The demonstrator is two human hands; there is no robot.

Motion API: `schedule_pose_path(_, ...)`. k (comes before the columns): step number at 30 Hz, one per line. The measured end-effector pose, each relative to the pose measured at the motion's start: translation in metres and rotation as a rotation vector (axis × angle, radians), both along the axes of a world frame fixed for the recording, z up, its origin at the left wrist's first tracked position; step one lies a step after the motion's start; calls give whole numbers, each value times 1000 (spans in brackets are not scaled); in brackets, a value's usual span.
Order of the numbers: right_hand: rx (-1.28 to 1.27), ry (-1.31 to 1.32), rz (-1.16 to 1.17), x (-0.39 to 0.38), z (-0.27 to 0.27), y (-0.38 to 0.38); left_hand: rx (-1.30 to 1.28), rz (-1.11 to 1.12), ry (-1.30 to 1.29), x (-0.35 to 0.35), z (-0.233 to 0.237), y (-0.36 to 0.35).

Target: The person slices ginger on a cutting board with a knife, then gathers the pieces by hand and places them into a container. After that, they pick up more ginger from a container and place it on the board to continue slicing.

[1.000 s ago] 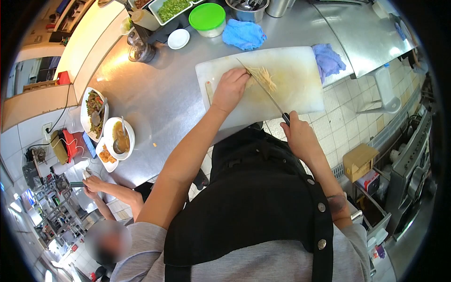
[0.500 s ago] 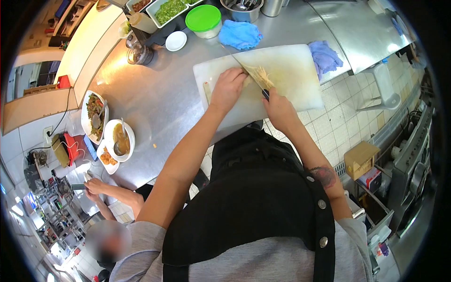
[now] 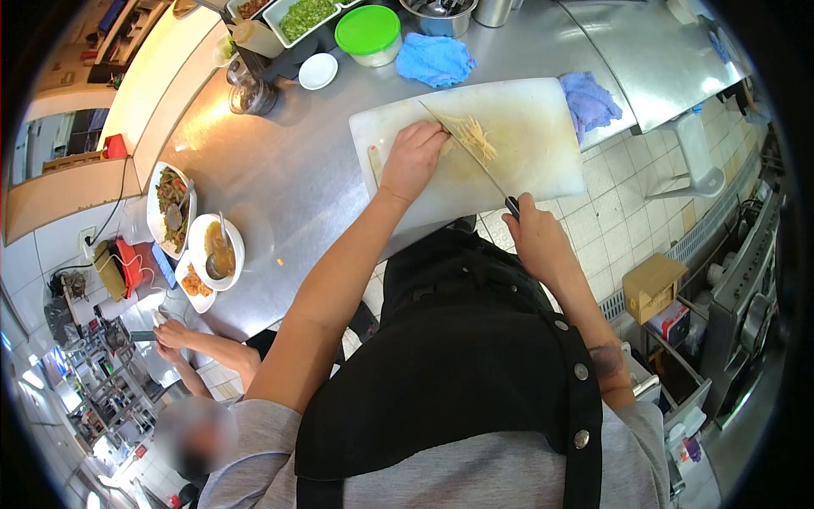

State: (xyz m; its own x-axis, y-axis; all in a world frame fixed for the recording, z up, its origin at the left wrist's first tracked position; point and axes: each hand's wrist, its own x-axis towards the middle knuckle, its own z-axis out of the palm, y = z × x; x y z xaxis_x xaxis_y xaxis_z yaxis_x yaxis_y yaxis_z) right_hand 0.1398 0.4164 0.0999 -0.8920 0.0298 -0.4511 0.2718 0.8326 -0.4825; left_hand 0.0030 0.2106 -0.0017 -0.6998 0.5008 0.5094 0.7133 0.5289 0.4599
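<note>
As right hand [image 3: 539,237] clamps knife [image 3: 485,171], slicing seems underway | left hand [image 3: 413,163]: curled, hold unclear; strips [image 3: 476,136] at its 2 o'clock | next cut likely needs tucked fingers [image 3: 433,134]

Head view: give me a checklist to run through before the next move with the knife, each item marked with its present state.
1. Right hand gripping the knife by its handle: ok.
2. Left hand safely clear of the blade: cannot tell; fingers look very close.
3. Cutting board fully on the counter: not ok, it overhangs the near edge.
4. Pale strips on the board: ok.
5. Blue cloth off the board: ok.
</note>
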Motion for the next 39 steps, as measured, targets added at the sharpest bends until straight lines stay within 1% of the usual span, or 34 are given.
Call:
schedule_pose_path(5,-21,26,-17,-2,-13,-3,0,7,5,-1,-3,0)
schedule_pose_path(8,-66,77,-39,-19,-36,-13,22,5,-4,-1,-1,1)
schedule_pose_path(10,-49,94,-46,-34,-43,-20,13,4,-2,-1,2,1)
schedule_pose_path(17,-69,133,-50,-45,-49,-24,-12,-6,5,-1,1,1)
schedule_pose_path(20,-55,133,-63,-56,-43,-32,-28,-10,6,-2,-1,1)
schedule_pose_path(23,-78,175,-41,-43,-53,-23,-32,-9,-5,0,1,0)
schedule_pose_path(26,-98,85,-41,-21,-44,-6,-37,-18,-17,2,0,-1)
schedule_pose_path(29,-81,47,-19,-9,-41,6,-144,-3,66,20,12,-3)
schedule_pose_path(30,-82,59,-9,-8,-41,7,-219,2,101,27,15,-3)
schedule_pose_path(33,-104,55,-33,-8,-43,6,-325,-6,92,45,17,-1)
schedule_pose_path(36,-84,30,-38,-8,-37,5,-310,40,78,55,15,-1)
schedule_pose_path(39,-106,59,-48,-7,-43,6,-320,37,0,67,20,-10)
